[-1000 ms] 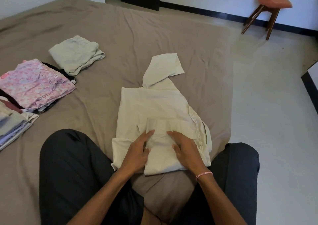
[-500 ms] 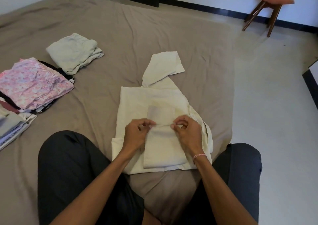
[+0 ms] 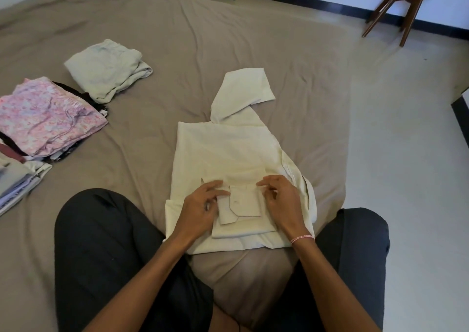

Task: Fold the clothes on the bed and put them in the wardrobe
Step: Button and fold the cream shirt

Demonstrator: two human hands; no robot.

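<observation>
Two hands work on one garment, mid-fold. Largest item: bed (image 3: 228, 39), brown sheet, carrying everything. The person sits at its near edge, with the cream shirt (image 3: 228, 151) flat between the knees and its body already narrowed to a rectangle. Far sleeve (image 3: 241, 90) is not yet folded and sticks out beyond the collar end. Finished work lies well apart at left: a pink floral pile (image 3: 48, 115) and, just beyond it, a folded pale green garment (image 3: 106, 75). No wardrobe can be identified in view. Change over the last second: both palms lay flat on the near sleeve (image 3: 241, 230), then the fingers gathered at its upper edge, and now that end is doubled back toward the person, so the cuff (image 3: 243, 204) lies on top with its buttonhole showing. Left hand (image 3: 200, 204) rests bent fingers over the cuff's left edge; whether they pinch it I cannot tell. Right hand (image 3: 281, 199) has curled fingers, thumb and forefinger pinching the fold line at its right end. Judgement: the near sleeve is now short enough to sit inside the shirt's outline. Still to do: the far sleeve, the final folds, stacking, and the carry to the wardrobe. Risk: the cuff may spring open unless pressed flat.
</observation>
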